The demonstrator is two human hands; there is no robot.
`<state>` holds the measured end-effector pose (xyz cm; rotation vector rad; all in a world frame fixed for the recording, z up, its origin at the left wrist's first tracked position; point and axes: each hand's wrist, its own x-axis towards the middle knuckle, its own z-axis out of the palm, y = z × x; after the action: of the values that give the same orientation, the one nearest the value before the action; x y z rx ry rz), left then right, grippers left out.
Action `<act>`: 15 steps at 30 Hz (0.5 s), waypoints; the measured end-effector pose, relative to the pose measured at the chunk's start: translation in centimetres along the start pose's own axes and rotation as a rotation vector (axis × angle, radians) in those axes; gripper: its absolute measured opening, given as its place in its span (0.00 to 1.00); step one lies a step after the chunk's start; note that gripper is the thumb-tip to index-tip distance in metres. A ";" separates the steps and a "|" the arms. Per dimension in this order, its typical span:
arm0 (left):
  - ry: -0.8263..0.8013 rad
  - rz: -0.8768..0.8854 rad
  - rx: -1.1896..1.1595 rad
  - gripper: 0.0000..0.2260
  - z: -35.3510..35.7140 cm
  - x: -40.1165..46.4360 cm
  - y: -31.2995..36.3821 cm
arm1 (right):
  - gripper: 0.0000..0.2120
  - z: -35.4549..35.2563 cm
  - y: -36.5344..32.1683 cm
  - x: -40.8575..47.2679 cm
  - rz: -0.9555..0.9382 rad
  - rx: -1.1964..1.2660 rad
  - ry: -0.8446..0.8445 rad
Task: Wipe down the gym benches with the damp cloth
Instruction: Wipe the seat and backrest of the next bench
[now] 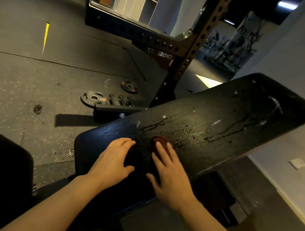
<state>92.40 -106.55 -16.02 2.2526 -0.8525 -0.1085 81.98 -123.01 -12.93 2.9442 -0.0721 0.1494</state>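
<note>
Both hands lie flat on the near end of the bench pad [212, 117], and neither has closed round anything: the left hand [113, 159] rests with fingers straight and spread on the vinyl, and the right hand [169, 169] beside it lays its straight fingers over a dark reddish, rounded thing [158, 140] that peeps out just past its fingertips. That may be the damp cloth bunched small, though it is too dark and too covered to say for certain. The likeliest trouble, as I judge it, is slipping: beyond the fingertips the pad is beaded with droplets and streaked by thin runs of liquid, so a flat palm pressing on slick vinyl could skate off sideways, and a cloth merely pressed, not gripped, could be left behind mid-stroke. The pad also looks tilted, rising away from the hands, so the liquid may run back toward the wrists and drip off the near edge before it is wiped. The pad itself is black, long and round-cornered, with a fine-grained, faintly glossy skin and pale smears near its far end. Off to the left hand's side, on the speckled rubber floor [21, 89], lie two weight plates [94, 98] and the perforated steel upright of a rack [188, 57].
</note>
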 end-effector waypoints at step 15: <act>-0.117 -0.233 -0.047 0.45 -0.4 3.6 -2.5 | 0.34 1.2 -3.7 9.8 -0.314 -0.017 -0.227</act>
<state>96.72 -107.19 -16.78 2.3116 -0.6364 -0.3676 92.06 -120.03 -13.78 2.8948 0.3532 -0.2292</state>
